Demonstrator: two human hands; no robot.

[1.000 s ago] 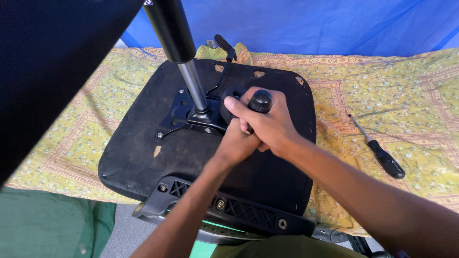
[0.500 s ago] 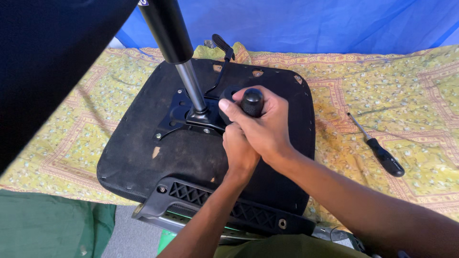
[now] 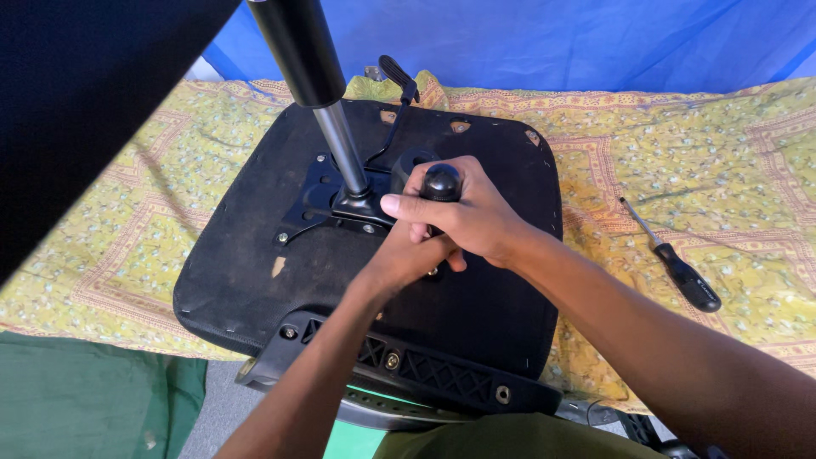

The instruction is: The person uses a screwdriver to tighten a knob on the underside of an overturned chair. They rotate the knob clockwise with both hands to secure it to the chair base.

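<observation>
Gripping a black tool handle with my right hand, fingers wrapped round it, its rounded top poking out above my thumb. Handle stands upright over the underside of an upturned office chair seat, just right of the metal mounting plate. My left hand is tucked under the right, curled around the lower part of the tool; the tip is hidden, so I cannot tell what it meets.

Gas-lift column rises from the plate, chrome rod below, thick black sleeve above, leaning toward the upper left. Lever sticks out past the seat's far edge. Near edge of the seat carries a black ribbed bracket with bolts.

Seat lies on a yellow patterned cloth. Screwdriver with a black handle rests on the cloth, well apart, off to my right. Blue sheet hangs behind. Dark panel fills the upper left. Green fabric at lower left.
</observation>
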